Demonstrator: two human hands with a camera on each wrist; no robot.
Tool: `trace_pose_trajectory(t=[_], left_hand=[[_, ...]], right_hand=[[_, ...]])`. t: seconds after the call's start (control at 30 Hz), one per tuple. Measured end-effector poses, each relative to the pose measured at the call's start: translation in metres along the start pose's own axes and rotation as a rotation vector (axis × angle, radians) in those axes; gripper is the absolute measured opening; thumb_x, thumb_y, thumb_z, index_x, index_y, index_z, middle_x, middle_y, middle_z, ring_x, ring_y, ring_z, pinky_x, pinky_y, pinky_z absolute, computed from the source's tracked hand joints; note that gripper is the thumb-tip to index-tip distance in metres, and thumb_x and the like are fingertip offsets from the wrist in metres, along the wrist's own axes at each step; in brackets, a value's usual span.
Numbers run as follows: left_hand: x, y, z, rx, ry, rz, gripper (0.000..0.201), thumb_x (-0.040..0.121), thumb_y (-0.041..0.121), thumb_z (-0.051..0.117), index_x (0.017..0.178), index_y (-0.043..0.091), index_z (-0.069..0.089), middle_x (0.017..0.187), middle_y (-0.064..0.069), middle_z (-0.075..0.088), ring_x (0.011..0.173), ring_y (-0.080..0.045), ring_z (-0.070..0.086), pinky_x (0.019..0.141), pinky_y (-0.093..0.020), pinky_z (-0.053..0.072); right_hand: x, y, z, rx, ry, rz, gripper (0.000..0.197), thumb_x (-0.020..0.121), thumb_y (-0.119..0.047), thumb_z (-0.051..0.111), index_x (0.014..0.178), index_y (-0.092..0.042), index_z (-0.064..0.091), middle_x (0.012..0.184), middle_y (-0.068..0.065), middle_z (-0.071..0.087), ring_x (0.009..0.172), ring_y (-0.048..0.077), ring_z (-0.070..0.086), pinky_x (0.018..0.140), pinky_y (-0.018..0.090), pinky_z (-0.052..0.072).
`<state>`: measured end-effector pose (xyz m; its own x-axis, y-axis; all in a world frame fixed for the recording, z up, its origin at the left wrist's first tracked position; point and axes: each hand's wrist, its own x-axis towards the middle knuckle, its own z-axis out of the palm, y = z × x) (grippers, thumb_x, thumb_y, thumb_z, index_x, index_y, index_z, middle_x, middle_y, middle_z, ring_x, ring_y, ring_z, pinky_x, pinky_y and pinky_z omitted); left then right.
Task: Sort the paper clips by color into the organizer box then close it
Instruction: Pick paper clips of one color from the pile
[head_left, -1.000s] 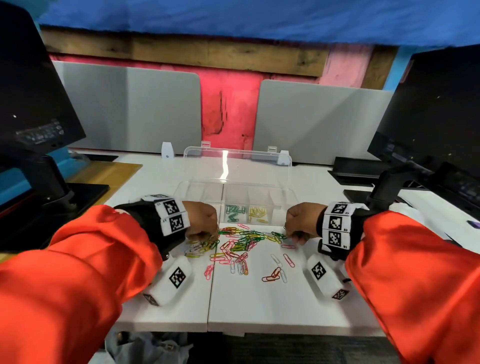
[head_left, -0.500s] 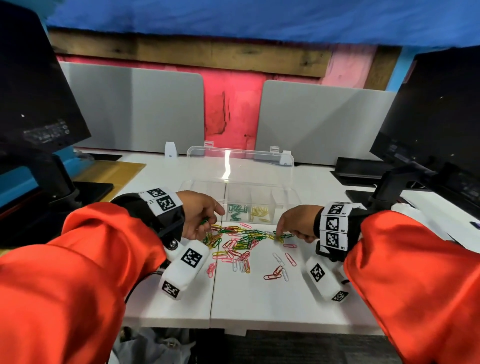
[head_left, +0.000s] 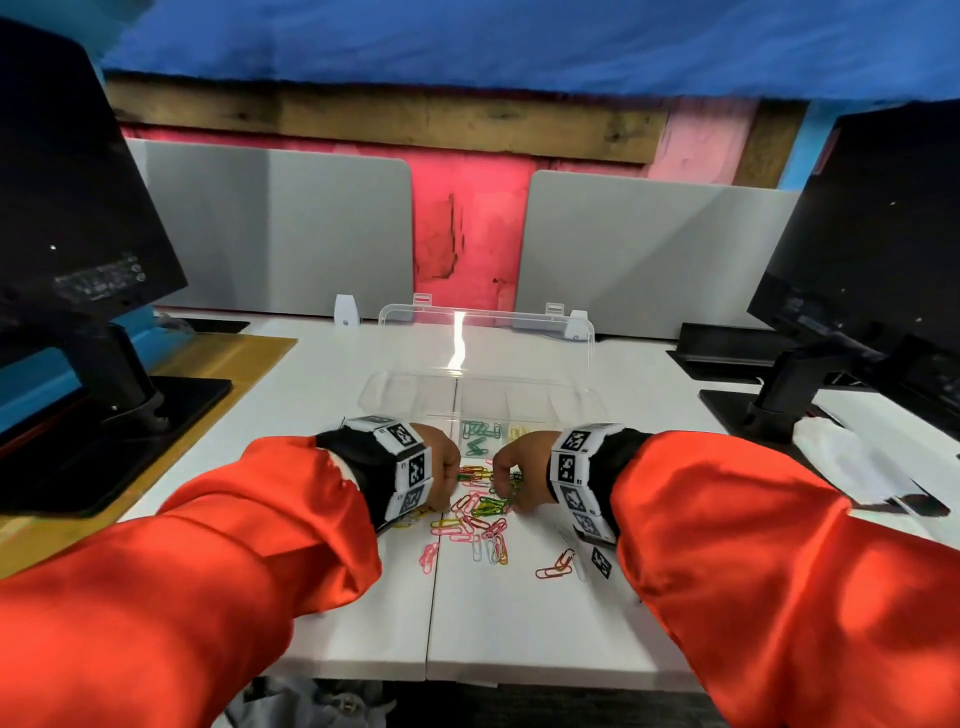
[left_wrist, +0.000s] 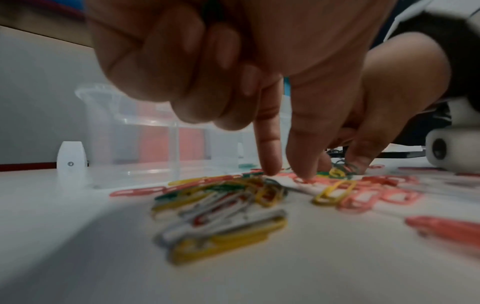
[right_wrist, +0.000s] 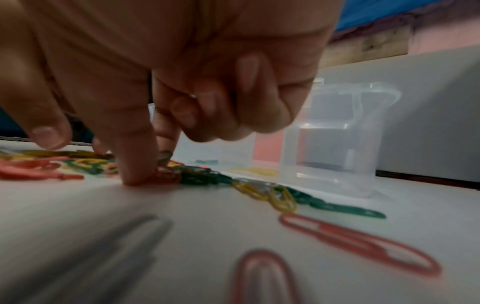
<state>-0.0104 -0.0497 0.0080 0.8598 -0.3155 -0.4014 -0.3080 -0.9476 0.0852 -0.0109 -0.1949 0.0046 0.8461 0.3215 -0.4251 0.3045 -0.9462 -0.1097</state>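
A heap of coloured paper clips (head_left: 480, 512) (red, pink, yellow, green, white) lies on the white desk in front of the clear organizer box (head_left: 410, 397), whose lid (head_left: 488, 338) stands open. One compartment holds green clips (head_left: 480, 431), and the one to its right holds yellow clips (head_left: 518, 431). My left hand (head_left: 448, 493) is at the heap's left edge. In the left wrist view its forefinger (left_wrist: 270, 164) and thumb (left_wrist: 303, 164) touch the desk a little apart, the other fingers curled. My right hand (head_left: 501, 491) is at the heap's right side. Its forefinger (right_wrist: 137, 172) presses a red clip (right_wrist: 166, 175), thumb (right_wrist: 49, 133) lifted.
Black monitors on stands flank the desk at left (head_left: 67, 218) and right (head_left: 878, 249). Grey divider panels (head_left: 291, 228) stand behind the box. A few stray clips (head_left: 556, 566) lie nearer the front edge. A seam (head_left: 432, 597) runs down the desk.
My left hand came back down from beside the box into the heap. My right hand slid left into the heap, so both hands now sit close together.
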Motion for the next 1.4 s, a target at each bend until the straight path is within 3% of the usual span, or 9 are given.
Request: trace_pose_trajectory(t=[0.1, 0.23, 0.4, 0.53, 0.67, 0.83, 0.93, 1.03, 1.4], left_hand=[[0.009, 0.0, 0.004, 0.045, -0.012, -0.014, 0.024, 0.084, 0.027, 0.065, 0.106, 0.017, 0.066, 0.088, 0.003, 0.052, 0.059, -0.005, 0.04, 0.034, -0.003, 0.031], [0.019, -0.01, 0.008, -0.012, 0.025, -0.044, 0.022, 0.077, 0.03, 0.073, 0.095, 0.018, 0.067, 0.09, 0.004, 0.057, 0.082, -0.012, 0.05, 0.051, -0.014, 0.034], [0.024, -0.011, 0.009, -0.101, 0.005, -0.032, 0.033, 0.077, 0.019, 0.074, 0.106, 0.003, 0.07, 0.041, 0.015, 0.06, 0.044, -0.001, 0.051, 0.033, -0.004, 0.033], [0.023, -0.011, 0.011, -0.012, 0.027, -0.073, 0.04, 0.079, 0.026, 0.072, 0.115, 0.009, 0.065, 0.097, -0.002, 0.063, 0.08, -0.011, 0.052, 0.054, -0.017, 0.037], [0.02, -0.016, 0.009, -0.056, 0.021, -0.064, 0.015, 0.075, 0.029, 0.075, 0.083, 0.02, 0.066, 0.087, 0.004, 0.058, 0.085, -0.013, 0.051, 0.052, -0.017, 0.034], [0.027, -0.02, 0.013, -0.057, 0.006, -0.051, 0.024, 0.074, 0.026, 0.076, 0.061, 0.028, 0.056, 0.064, 0.014, 0.054, 0.063, -0.005, 0.05, 0.05, -0.013, 0.037], [0.022, -0.019, 0.012, -0.046, 0.01, -0.082, 0.012, 0.073, 0.029, 0.076, 0.074, 0.021, 0.067, 0.072, 0.007, 0.059, 0.067, -0.009, 0.052, 0.054, -0.016, 0.038], [0.019, -0.017, 0.012, 0.059, 0.045, -0.111, 0.041, 0.076, 0.038, 0.072, 0.106, 0.011, 0.068, 0.09, 0.003, 0.056, 0.083, -0.015, 0.05, 0.069, -0.022, 0.04], [0.013, -0.017, 0.011, -0.034, 0.007, -0.099, 0.031, 0.079, 0.03, 0.071, 0.104, 0.012, 0.07, 0.094, 0.0, 0.062, 0.09, -0.014, 0.057, 0.072, -0.022, 0.045]], right_hand=[[0.001, 0.002, 0.004, -0.053, 0.01, -0.007, 0.012, 0.086, -0.014, 0.063, 0.096, -0.017, 0.057, 0.087, -0.003, 0.051, 0.072, 0.012, 0.045, 0.05, 0.011, 0.027], [-0.007, 0.012, 0.004, 0.015, 0.034, -0.018, 0.013, 0.086, -0.023, 0.064, 0.096, -0.015, 0.067, 0.068, -0.012, 0.049, 0.071, 0.009, 0.045, 0.055, 0.012, 0.03], [-0.018, 0.022, 0.0, 0.14, 0.08, 0.018, 0.018, 0.087, -0.031, 0.062, 0.096, -0.016, 0.068, 0.063, -0.012, 0.047, 0.057, 0.002, 0.041, 0.054, 0.013, 0.031], [-0.026, 0.029, 0.001, 0.314, 0.076, 0.075, 0.023, 0.09, -0.03, 0.058, 0.105, -0.016, 0.071, 0.044, -0.016, 0.053, 0.034, -0.007, 0.046, 0.035, 0.005, 0.03], [-0.03, 0.033, 0.003, 0.443, 0.064, 0.134, 0.026, 0.094, -0.025, 0.049, 0.103, -0.021, 0.073, 0.035, -0.018, 0.05, 0.031, 0.0, 0.045, 0.038, 0.006, 0.03], [-0.03, 0.034, 0.007, 0.615, 0.077, 0.177, 0.027, 0.093, -0.016, 0.048, 0.086, -0.02, 0.074, 0.038, -0.01, 0.047, 0.034, 0.006, 0.036, 0.043, 0.015, 0.033], [-0.028, 0.031, 0.004, 0.737, 0.059, 0.202, 0.032, 0.092, -0.007, 0.04, 0.067, -0.011, 0.061, 0.055, 0.001, 0.045, 0.043, 0.012, 0.033, 0.042, 0.02, 0.026], [-0.028, 0.033, 0.003, 0.833, 0.057, 0.23, 0.032, 0.091, -0.004, 0.036, 0.064, -0.008, 0.052, 0.059, 0.005, 0.043, 0.047, 0.014, 0.032, 0.044, 0.022, 0.024], [-0.026, 0.041, 0.006, 1.035, 0.092, 0.218, 0.034, 0.087, 0.014, 0.03, 0.064, -0.005, 0.045, 0.062, 0.011, 0.055, 0.041, 0.014, 0.043, 0.04, 0.019, 0.032]])
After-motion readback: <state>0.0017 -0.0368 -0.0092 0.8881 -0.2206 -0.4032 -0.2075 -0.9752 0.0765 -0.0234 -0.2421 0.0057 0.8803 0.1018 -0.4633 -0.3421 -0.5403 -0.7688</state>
